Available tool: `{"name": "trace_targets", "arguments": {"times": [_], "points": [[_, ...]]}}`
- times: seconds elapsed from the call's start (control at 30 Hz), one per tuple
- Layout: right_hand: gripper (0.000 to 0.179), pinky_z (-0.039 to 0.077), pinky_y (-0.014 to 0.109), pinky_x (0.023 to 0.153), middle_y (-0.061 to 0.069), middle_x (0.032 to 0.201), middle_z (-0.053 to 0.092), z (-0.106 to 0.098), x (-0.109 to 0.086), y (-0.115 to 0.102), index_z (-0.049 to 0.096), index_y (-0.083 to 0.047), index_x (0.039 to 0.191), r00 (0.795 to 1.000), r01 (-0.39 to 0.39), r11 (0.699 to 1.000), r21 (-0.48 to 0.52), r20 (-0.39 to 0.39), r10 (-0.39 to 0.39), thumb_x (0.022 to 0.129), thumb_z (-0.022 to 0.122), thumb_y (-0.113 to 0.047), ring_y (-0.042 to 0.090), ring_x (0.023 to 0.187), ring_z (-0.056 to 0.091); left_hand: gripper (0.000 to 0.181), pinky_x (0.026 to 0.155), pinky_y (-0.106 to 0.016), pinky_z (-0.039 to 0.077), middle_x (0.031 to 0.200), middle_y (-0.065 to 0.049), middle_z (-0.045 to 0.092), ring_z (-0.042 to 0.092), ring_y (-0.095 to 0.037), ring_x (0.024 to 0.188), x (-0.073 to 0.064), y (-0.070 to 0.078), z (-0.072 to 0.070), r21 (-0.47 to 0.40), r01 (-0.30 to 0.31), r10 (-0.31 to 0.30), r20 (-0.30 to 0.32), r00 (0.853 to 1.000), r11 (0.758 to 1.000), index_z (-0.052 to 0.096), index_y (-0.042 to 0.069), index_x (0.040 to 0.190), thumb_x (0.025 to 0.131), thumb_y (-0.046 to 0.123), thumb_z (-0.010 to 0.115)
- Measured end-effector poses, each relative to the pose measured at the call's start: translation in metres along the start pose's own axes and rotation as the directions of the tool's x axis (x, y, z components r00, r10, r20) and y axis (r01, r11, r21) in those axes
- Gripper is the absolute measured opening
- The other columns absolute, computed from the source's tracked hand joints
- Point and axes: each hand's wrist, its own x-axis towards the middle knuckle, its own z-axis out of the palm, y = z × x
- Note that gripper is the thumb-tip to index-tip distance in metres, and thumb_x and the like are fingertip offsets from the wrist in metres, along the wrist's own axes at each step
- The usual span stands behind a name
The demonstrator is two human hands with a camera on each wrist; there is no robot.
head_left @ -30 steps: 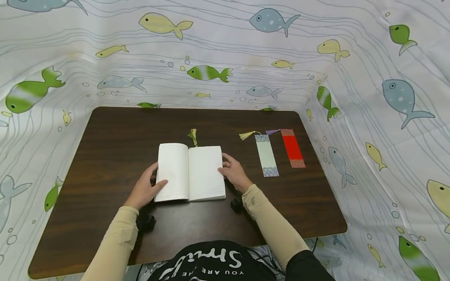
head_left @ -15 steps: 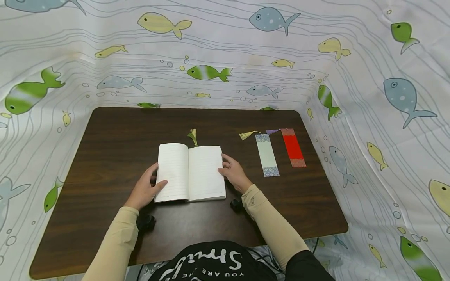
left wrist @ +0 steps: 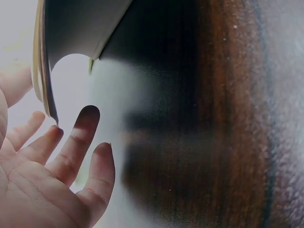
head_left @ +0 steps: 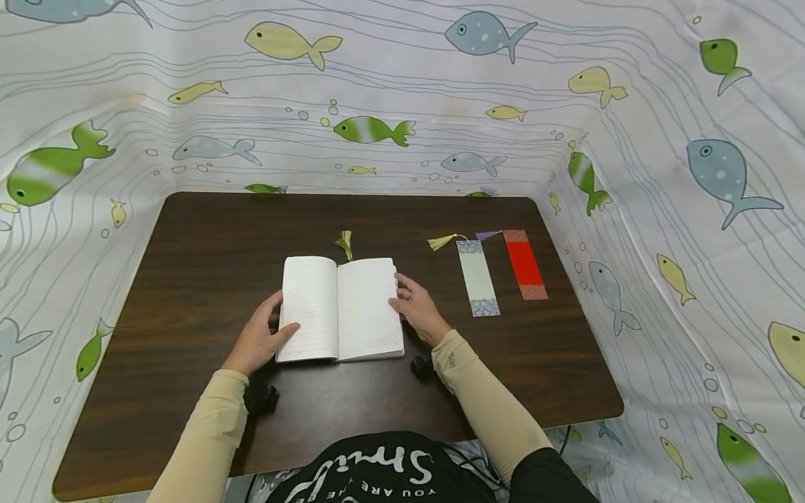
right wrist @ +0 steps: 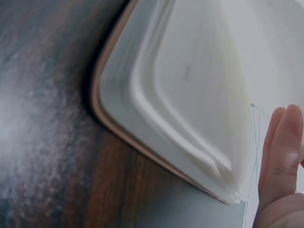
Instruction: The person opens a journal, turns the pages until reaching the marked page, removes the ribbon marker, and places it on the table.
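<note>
An open notebook (head_left: 370,307) with lined white pages lies on the dark wooden table (head_left: 207,230). A yellow-green tassel (head_left: 344,244) sticks out beyond its top edge at the fold. The left hand (head_left: 259,337) holds the notebook's left side, thumb over the page edge; in the left wrist view the other fingers (left wrist: 78,137) spread beneath the raised dark cover (left wrist: 80,23). At the right edge, the right hand (head_left: 423,311) pinches the pages with its thumb on top. In the right wrist view the upper pages (right wrist: 199,85) stand slightly apart from the block beneath.
To the right lie a pale green bookmark (head_left: 479,276) with a yellow tassel (head_left: 442,242) and a red bookmark (head_left: 525,265) with a purple tassel (head_left: 487,236). A fish-patterned white curtain (head_left: 402,91) surrounds the table. Black wrist devices (head_left: 260,399) sit beneath both wrists.
The right-hand pages have risen slightly at their top edge, and the right fingers have shifted a little with them. The left hand has stayed put.
</note>
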Motion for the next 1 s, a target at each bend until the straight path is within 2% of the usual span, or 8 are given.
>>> {"name": "trace_targets", "arguments": {"times": [0.2,0.33,0.43,0.5,0.6,0.8,0.9,1.0], "points": [[0.064,0.05,0.034,0.079,0.013,0.132,0.063,0.001,0.0,-0.002,0.035,-0.019,0.159,1.0,0.016,0.998,0.062,0.008,-0.016,0.102,0.061,-0.008,0.015,0.088,0.059,0.088,0.1,-0.065,0.043,0.162,-0.029,0.021,0.043,-0.051,0.132,-0.001,0.001,0.0,0.009,0.011,-0.011,0.003,1.0,1.0,0.014,0.001,0.162,0.101,0.037,0.065],[0.058,0.043,0.029,0.066,0.004,0.108,0.064,0.004,-0.001,-0.004,0.038,-0.017,0.158,0.998,0.036,0.986,0.163,0.037,-0.043,0.105,0.058,-0.01,0.015,0.07,0.046,0.088,0.101,-0.065,0.042,0.162,-0.029,0.021,0.043,-0.051,0.133,-0.001,0.0,0.0,0.012,0.008,-0.008,0.002,1.0,1.0,0.014,0.001,0.162,0.101,0.038,0.065],[0.052,0.051,0.027,0.067,0.004,0.098,0.059,0.009,-0.003,-0.007,0.037,-0.014,0.158,0.991,0.039,0.959,0.279,0.115,-0.073,0.108,0.051,-0.014,0.013,0.074,0.055,0.089,0.101,-0.065,0.042,0.163,-0.028,0.02,0.042,-0.051,0.133,-0.001,-0.001,0.001,0.013,0.008,-0.008,0.004,1.0,1.0,0.014,0.001,0.162,0.1,0.04,0.065],[0.05,0.057,0.029,0.074,0.006,0.106,0.061,0.012,-0.005,-0.01,0.035,-0.012,0.159,0.98,0.035,0.945,0.325,0.172,-0.096,0.11,0.047,-0.018,0.013,0.086,0.064,0.089,0.1,-0.065,0.042,0.163,-0.028,0.02,0.042,-0.051,0.133,-0.001,-0.001,0.001,0.01,0.009,-0.009,0.006,1.0,1.0,0.013,0.002,0.162,0.101,0.04,0.065],[0.052,0.058,0.037,0.088,0.015,0.139,0.057,0.016,-0.007,-0.013,0.033,-0.008,0.159,0.957,0.046,0.939,0.342,0.255,-0.14,0.111,0.043,-0.027,0.021,0.112,0.065,0.09,0.1,-0.066,0.042,0.163,-0.027,0.019,0.041,-0.051,0.134,-0.001,-0.002,0.001,0.007,0.01,-0.01,0.01,1.0,1.0,0.012,0.003,0.163,0.1,0.042,0.064],[0.053,0.042,0.05,0.11,0.018,0.16,0.038,0.03,-0.01,-0.019,0.031,-0.003,0.159,0.877,0.146,0.963,0.225,0.421,-0.231,0.113,0.038,-0.029,0.033,0.144,0.041,0.089,0.101,-0.066,0.042,0.163,-0.028,0.019,0.041,-0.051,0.133,0.0,-0.001,0.001,0.012,0.008,-0.008,0.008,1.0,1.0,0.013,0.003,0.163,0.1,0.042,0.064],[0.047,0.038,0.044,0.114,0.007,0.159,0.042,0.041,-0.011,-0.02,0.039,-0.008,0.157,0.851,0.243,0.968,0.061,0.466,-0.243,0.112,0.04,-0.021,0.022,0.147,0.038,0.088,0.1,-0.066,0.042,0.163,-0.028,0.02,0.042,-0.052,0.133,0.0,0.0,0.001,0.016,0.002,-0.002,0.007,1.0,1.0,0.014,0.003,0.162,0.101,0.041,0.064],[0.046,0.035,0.039,0.116,-0.005,0.16,0.041,0.052,-0.014,-0.02,0.043,-0.016,0.156,0.832,0.33,0.938,-0.103,0.501,-0.238,0.11,0.045,-0.018,0.011,0.147,0.034,0.087,0.099,-0.066,0.043,0.163,-0.028,0.021,0.042,-0.052,0.133,0.0,0.0,0.0,0.016,-0.006,0.006,0.001,1.0,1.0,0.016,0.002,0.162,0.101,0.041,0.064]]}}
